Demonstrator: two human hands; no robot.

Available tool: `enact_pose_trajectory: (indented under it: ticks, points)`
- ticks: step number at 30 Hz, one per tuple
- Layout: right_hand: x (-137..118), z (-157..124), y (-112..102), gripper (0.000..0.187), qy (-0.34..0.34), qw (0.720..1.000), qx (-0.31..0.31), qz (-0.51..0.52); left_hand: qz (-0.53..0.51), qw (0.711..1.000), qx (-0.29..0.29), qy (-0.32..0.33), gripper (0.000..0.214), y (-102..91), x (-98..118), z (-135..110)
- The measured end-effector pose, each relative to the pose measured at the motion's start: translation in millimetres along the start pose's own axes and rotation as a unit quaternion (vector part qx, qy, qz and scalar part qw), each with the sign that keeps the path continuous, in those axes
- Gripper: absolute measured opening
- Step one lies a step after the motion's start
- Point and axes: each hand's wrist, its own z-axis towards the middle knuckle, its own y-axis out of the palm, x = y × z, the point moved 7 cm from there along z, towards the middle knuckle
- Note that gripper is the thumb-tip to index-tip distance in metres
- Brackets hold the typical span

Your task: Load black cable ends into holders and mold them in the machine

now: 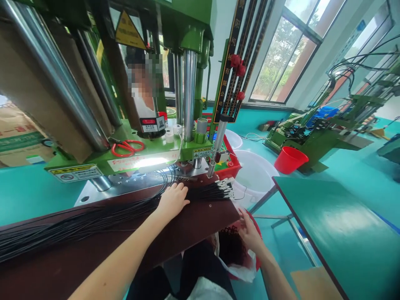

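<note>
A long bundle of thin black cables (pixel 103 218) lies along the dark brown board (pixel 200 225), with pale metallic ends (pixel 225 188) gathered near the board's right end. My left hand (pixel 173 200) grips the bundle from above, its fingers over the cables and thumb on the near side. Just off the board's right corner is my right hand (pixel 250 233), with index finger and thumb apart and nothing visible between them; its other fingers are partly hidden. Below it stands a red bin (pixel 258 227) with a pale liner and dark bits inside.
Behind the board rises a green press (pixel 150 150) with steel columns; red-handled scissors (pixel 127 148) lie on it. A green-topped table (pixel 340 221) stands at the right. Beyond are a white tub (pixel 256 166), a red bucket (pixel 290 159) and another machine. A person is behind the press.
</note>
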Motion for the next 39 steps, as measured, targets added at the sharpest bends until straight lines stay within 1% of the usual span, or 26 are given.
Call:
enact_pose_trajectory:
  ticks: [3, 7, 9, 11, 13, 16, 18, 19, 20, 21, 22, 23, 24, 25, 26, 27, 28, 29, 30, 31, 33, 34, 35, 36, 37, 39]
  points:
    - [2.5, 0.8, -5.0, 0.06, 0.021, 0.998, -0.039, 0.034, -0.067, 0.997, -0.027, 0.007, 0.02, 1.6, -6.2, 7.0]
    - [-9.0, 5.6, -21.5, 0.054, 0.026, 0.998, -0.022, 0.043, -0.182, 0.978, -0.091, -0.044, 0.021, 7.4, -21.0, 16.8]
    - [-18.4, 7.4, -28.5, 0.05, 0.022, 0.999, -0.012, 0.041, -0.236, 0.963, -0.123, -0.042, 0.022, 5.4, -24.9, 20.0]
    - [-29.5, 8.9, -32.3, 0.046, 0.015, 0.999, -0.008, 0.029, -0.27, 0.954, -0.128, -0.017, 0.022, -3.4, -25.4, 20.9]
    - [-43.6, 10.3, -33.0, 0.044, -0.005, 1.0, -0.01, 0.0, -0.261, 0.961, -0.088, 0.008, 0.02, -17.2, -24.6, 18.6]
    - [-71.5, 12.2, -28.2, 0.045, -0.059, 0.997, -0.022, -0.052, -0.158, 0.986, 0.033, 0.044, 0.02, -37.6, -17.2, 8.0]
    - [-93.6, 12.0, -23.8, 0.046, -0.107, 0.991, -0.025, -0.074, -0.091, 0.987, 0.118, 0.066, 0.02, -46.1, -8.8, -2.4]
    - [-104.3, 11.3, -22.3, 0.046, -0.128, 0.988, -0.02, -0.079, -0.082, 0.983, 0.149, 0.07, 0.02, -48.6, -6.1, -7.3]
    - [-114.6, 10.5, -21.4, 0.045, -0.144, 0.986, -0.011, -0.08, -0.093, 0.979, 0.167, 0.065, 0.02, -50.2, -5.6, -11.3]
    - [-123.8, 9.5, -21.0, 0.044, -0.151, 0.986, 0.001, -0.074, -0.122, 0.976, 0.17, 0.05, 0.019, -51.0, -7.5, -14.2]
    - [-131.8, 8.7, -20.7, 0.042, -0.15, 0.987, 0.013, -0.058, -0.165, 0.974, 0.154, 0.031, 0.018, -50.4, -10.8, -16.0]
    - [-138.8, 8.2, -19.4, 0.039, -0.141, 0.989, 0.02, -0.029, -0.218, 0.969, 0.117, 0.013, 0.018, -48.5, -13.8, -17.2]
    - [-144.6, 8.0, -15.7, 0.035, -0.124, 0.992, 0.013, 0.014, -0.274, 0.959, 0.065, 0.001, 0.02, -45.8, -15.3, -18.5]
    - [-150.1, 8.1, -8.8, 0.031, -0.103, 0.992, -0.01, 0.075, -0.33, 0.944, 0.007, -0.004, 0.022, -43.1, -14.7, -20.6]
    - [-155.9, 8.0, 2.1, 0.026, -0.079, 0.984, -0.052, 0.149, -0.382, 0.923, -0.051, -0.007, 0.025, -40.8, -12.7, -23.6]
    - [-162.8, 7.3, 15.9, 0.022, -0.057, 0.967, -0.107, 0.226, -0.427, 0.899, -0.1, -0.01, 0.028, -39.2, -10.2, -27.0]
    - [-171.0, 5.8, 30.8, 0.02, -0.039, 0.94, -0.165, 0.295, -0.461, 0.877, -0.133, -0.014, 0.03, -38.4, -7.9, -30.0]
    - [-179.4, 4.0, 45.1, 0.02, -0.025, 0.912, -0.215, 0.348, -0.481, 0.865, -0.142, -0.021, 0.03, -38.8, -7.2, -31.7]
    - [-186.9, 2.6, 57.4, 0.021, -0.017, 0.889, -0.25, 0.383, -0.484, 0.866, -0.123, -0.029, 0.029, -40.7, -8.6, -31.5]
    - [-192.9, 2.0, 67.6, 0.023, -0.012, 0.875, -0.272, 0.401, -0.472, 0.877, -0.079, -0.035, 0.027, -44.2, -11.7, -30.0]
    - [-199.7, 2.5, 82.2, 0.026, -0.009, 0.868, -0.285, 0.406, -0.416, 0.908, 0.04, -0.036, 0.022, -54.0, -18.8, -26.7]
    - [-201.2, 3.1, 87.0, 0.027, -0.01, 0.87, -0.285, 0.402, -0.388, 0.917, 0.087, -0.038, 0.02, -57.4, -21.5, -25.8]
    - [-202.1, 3.4, 90.8, 0.027, -0.01, 0.872, -0.286, 0.398, -0.371, 0.921, 0.112, -0.043, 0.019, -58.4, -23.4, -24.9]
    - [-202.5, 3.7, 93.6, 0.027, -0.01, 0.871, -0.288, 0.397, -0.368, 0.922, 0.114, -0.046, 0.018, -57.4, -24.5, -23.7]
    - [-202.4, 4.1, 95.7, 0.026, -0.008, 0.869, -0.29, 0.401, -0.375, 0.92, 0.102, -0.05, 0.019, -55.4, -25.0, -22.7]
    - [-200.9, 7.0, 98.1, 0.025, 0.005, 0.857, -0.287, 0.427, -0.406, 0.91, 0.06, -0.055, 0.022, -51.4, -24.3, -22.0]
